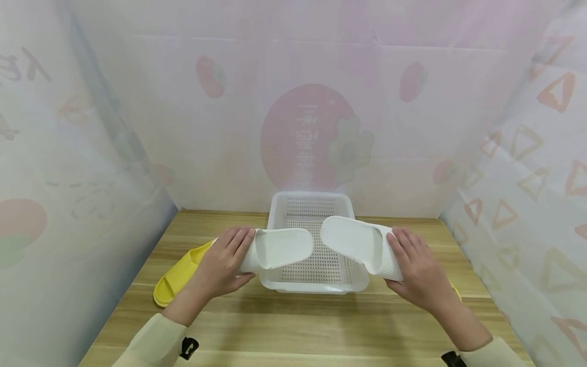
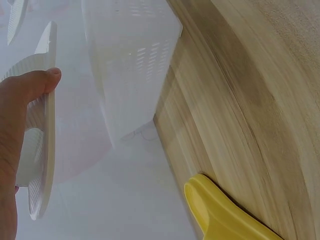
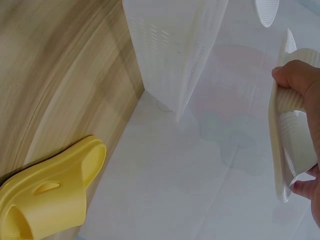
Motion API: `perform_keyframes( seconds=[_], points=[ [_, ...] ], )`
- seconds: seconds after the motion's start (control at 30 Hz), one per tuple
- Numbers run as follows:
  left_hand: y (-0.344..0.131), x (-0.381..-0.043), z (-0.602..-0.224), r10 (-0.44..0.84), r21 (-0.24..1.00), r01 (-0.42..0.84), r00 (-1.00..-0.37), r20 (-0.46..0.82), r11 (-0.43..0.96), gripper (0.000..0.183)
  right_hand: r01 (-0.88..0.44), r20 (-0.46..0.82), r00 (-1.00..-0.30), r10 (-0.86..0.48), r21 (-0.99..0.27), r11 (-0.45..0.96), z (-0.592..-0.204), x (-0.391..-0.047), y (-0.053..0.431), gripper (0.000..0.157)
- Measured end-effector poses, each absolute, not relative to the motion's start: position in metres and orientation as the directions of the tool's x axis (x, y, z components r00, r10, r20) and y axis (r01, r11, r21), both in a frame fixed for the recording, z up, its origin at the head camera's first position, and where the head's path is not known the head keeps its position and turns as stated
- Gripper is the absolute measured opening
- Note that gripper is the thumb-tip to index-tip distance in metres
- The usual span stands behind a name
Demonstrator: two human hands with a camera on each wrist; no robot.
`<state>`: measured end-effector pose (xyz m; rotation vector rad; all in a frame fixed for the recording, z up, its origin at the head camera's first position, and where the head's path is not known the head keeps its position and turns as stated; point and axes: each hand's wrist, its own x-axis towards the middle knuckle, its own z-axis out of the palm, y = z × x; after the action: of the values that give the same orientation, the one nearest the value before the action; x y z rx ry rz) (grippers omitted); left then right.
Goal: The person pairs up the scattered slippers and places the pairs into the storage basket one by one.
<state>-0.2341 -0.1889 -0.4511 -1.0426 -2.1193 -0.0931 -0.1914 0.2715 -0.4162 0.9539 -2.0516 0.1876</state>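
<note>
My left hand (image 1: 225, 265) grips a white slipper (image 1: 286, 247) across its strap, with the heel end pointing inward over the basket. A second white slipper (image 1: 353, 239) is held the same way by my right hand (image 1: 419, 270), its heel end also facing the middle. Both slippers are raised above a white perforated plastic basket (image 1: 314, 287), their heel ends close together without touching. In the left wrist view the thumb (image 2: 42, 82) presses against the slipper's sole. The right wrist view shows a thumb (image 3: 292, 75) on the other slipper's sole edge.
On the wooden table (image 1: 302, 331), a yellow slipper (image 1: 179, 278) lies left of the basket, partly behind my left hand. Another yellow slipper (image 3: 60, 192) lies to the right, mostly hidden behind my right arm in the head view. Printed cloth walls (image 1: 229, 153) enclose the back and sides.
</note>
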Motion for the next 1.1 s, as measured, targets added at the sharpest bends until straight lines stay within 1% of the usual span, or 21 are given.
perform_keyframes(
  seconds=[0.1,0.2,0.43,0.53,0.63,0.73,0.93,1.1],
  points=[
    [-0.186,-0.235,-0.451,0.655,-0.254,0.707,-0.377,0.654,0.660,0.107,-0.704,0.751,-0.343,-0.564,0.192,0.684,-0.418,-0.192,0.268,0.067],
    [-0.184,-0.234,-0.450,0.661,-0.257,0.710,-0.375,0.651,0.656,0.107,-0.715,0.742,-0.347,-0.574,0.187,0.674,-0.419,-0.192,0.264,0.068],
    [-0.177,-0.234,-0.447,0.671,-0.262,0.726,-0.350,0.654,0.635,0.106,-0.713,0.665,-0.435,-0.608,0.158,0.683,-0.421,-0.188,0.258,0.070],
    [-0.173,-0.233,-0.446,0.678,-0.267,0.733,-0.341,0.651,0.625,0.106,-0.718,0.646,-0.453,-0.615,0.144,0.680,-0.422,-0.187,0.254,0.069],
    [-0.170,-0.232,-0.444,0.686,-0.268,0.740,-0.338,0.645,0.617,0.105,-0.727,0.639,-0.452,-0.622,0.140,0.672,-0.423,-0.186,0.251,0.072],
    [-0.166,-0.232,-0.443,0.692,-0.270,0.743,-0.338,0.638,0.612,0.103,-0.737,0.637,-0.438,-0.635,0.150,0.659,-0.423,-0.186,0.249,0.076],
    [-0.160,-0.232,-0.442,0.698,-0.276,0.750,-0.325,0.638,0.601,0.100,-0.741,0.632,-0.415,-0.654,0.183,0.646,-0.424,-0.187,0.245,0.089],
    [-0.155,-0.232,-0.440,0.704,-0.269,0.766,-0.313,0.638,0.584,0.101,-0.738,0.631,-0.412,-0.658,0.193,0.647,-0.426,-0.187,0.242,0.095]
  ],
)
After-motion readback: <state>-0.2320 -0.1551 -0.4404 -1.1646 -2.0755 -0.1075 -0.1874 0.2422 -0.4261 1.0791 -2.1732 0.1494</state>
